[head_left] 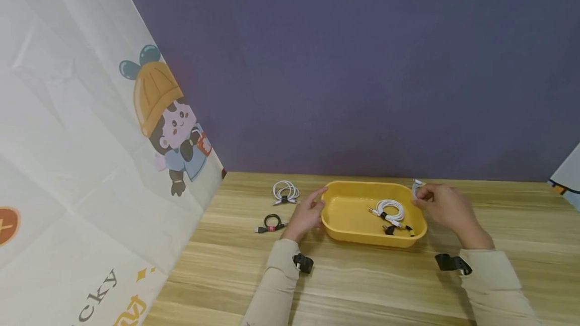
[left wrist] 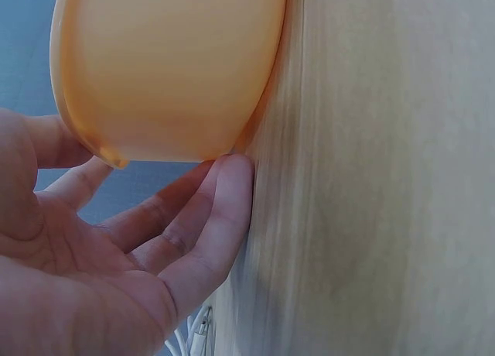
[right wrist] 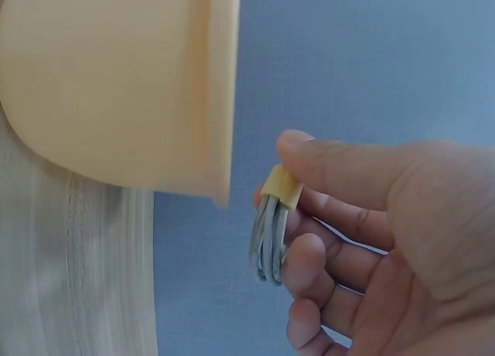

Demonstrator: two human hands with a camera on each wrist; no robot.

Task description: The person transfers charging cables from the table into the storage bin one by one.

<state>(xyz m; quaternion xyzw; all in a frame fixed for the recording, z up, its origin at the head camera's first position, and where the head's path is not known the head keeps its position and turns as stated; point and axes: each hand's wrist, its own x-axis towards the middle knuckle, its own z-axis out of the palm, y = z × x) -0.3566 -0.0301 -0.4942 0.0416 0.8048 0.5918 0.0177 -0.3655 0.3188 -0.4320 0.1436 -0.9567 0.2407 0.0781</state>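
Observation:
A yellow plastic bin (head_left: 353, 238) stands on the wooden table. My left hand (head_left: 306, 218) holds its left end; in the left wrist view the thumb is at the rim and other fingertips are at the bottom edge. Just beyond the bin's right rim, my right hand (head_left: 446, 210) pinches a coiled grey cable (right wrist: 268, 240) by its yellow tie (right wrist: 282, 187), thumb against fingers. Inside the bin lie a coiled white cable (head_left: 395, 211) with a black tie, and a small black cable piece (head_left: 388, 230) at the front right.
Left of the bin, a white coiled cable (head_left: 285, 192) lies at the back, and a short black cable (head_left: 272, 224) with a red tie lies nearer. A dark blue panel (head_left: 353, 74) rises behind the table. A printed white sheet (head_left: 81, 155) borders the left side.

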